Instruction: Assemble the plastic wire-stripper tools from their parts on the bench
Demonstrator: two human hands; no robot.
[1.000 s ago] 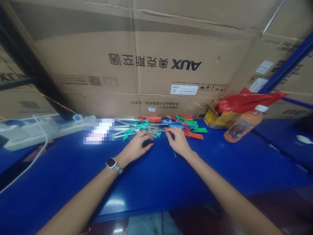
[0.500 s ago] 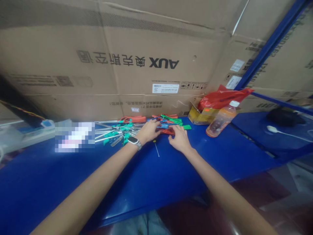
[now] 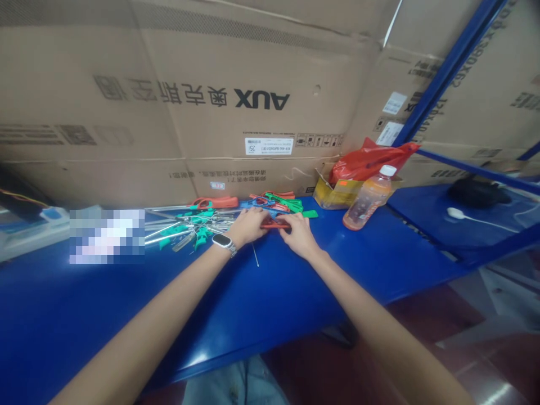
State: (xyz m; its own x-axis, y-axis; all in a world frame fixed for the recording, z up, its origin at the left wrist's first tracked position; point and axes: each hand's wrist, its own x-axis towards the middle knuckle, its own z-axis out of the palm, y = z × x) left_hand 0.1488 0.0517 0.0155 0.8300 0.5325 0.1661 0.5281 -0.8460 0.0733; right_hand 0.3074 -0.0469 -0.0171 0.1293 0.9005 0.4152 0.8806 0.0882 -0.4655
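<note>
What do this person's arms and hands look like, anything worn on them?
Both forearms are uncovered, with no sleeves in view. The left hand and right hand wear no gloves. On the left wrist is a watch with a dark, rounded-rectangle face, pale case and silvery band. The right wrist shows nothing worn.

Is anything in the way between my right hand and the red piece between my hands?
Nothing visible is: your right hand is right at the red piece, opposite your left hand. The green piece lies behind, not between.
</note>
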